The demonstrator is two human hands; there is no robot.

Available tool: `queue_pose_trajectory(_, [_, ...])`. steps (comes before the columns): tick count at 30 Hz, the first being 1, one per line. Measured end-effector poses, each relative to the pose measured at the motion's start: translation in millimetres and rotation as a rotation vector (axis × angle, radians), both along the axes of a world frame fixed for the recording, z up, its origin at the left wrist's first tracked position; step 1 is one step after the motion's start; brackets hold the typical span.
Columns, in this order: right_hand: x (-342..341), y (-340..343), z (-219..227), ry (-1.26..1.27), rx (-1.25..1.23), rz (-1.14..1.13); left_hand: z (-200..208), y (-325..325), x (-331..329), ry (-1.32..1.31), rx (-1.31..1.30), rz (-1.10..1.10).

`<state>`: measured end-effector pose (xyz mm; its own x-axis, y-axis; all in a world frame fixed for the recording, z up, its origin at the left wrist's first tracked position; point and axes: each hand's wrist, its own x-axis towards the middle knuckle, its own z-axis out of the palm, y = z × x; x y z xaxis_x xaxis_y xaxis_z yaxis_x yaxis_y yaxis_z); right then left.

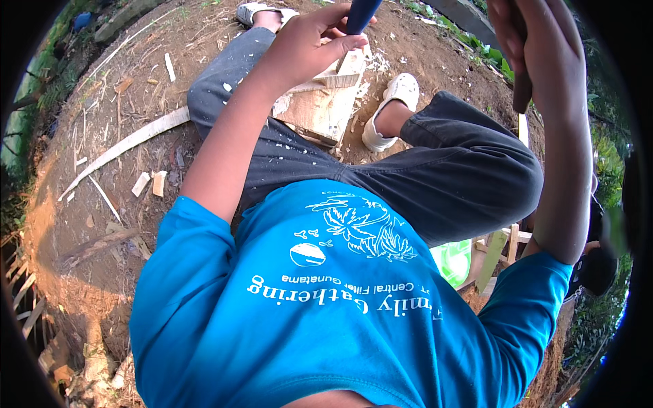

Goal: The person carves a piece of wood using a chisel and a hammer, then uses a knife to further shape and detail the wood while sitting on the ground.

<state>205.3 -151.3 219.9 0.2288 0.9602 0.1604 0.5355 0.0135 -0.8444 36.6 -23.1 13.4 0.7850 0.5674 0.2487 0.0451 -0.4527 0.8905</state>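
At the top middle, my left hand [306,47] is closed around the blue handle of what looks like a chisel [363,15]. Its upper end runs out of the picture and its blade is hidden. Below that hand lies a pale wooden block [323,112], with a smaller notched wood piece [351,62] on top. My right hand [547,51] is raised at the upper right, fingers wrapped round a dark brown wooden handle [522,94]. The rest of that tool is out of view.
My legs in dark trousers [456,160] spread either side of the block, with pale clogs [392,112] on my feet. Wood chips [159,183] and a long curved strip [129,144] litter the soil. A green-and-white bag [452,262] sits beside my hip, near wooden slats [511,245].
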Motion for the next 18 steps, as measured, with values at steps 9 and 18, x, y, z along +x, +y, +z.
queue_pose_trajectory(9, [-7.3, -38.3, 13.2, -0.397, -0.111, 0.091, -10.0, -5.7, -9.2, -0.062, -0.027, -0.002])
queue_pose_trajectory(18, [33.3, -48.7, -7.2, -0.478, -0.042, 0.076, -13.0, -7.8, -6.4, -0.124, -0.096, 0.006])
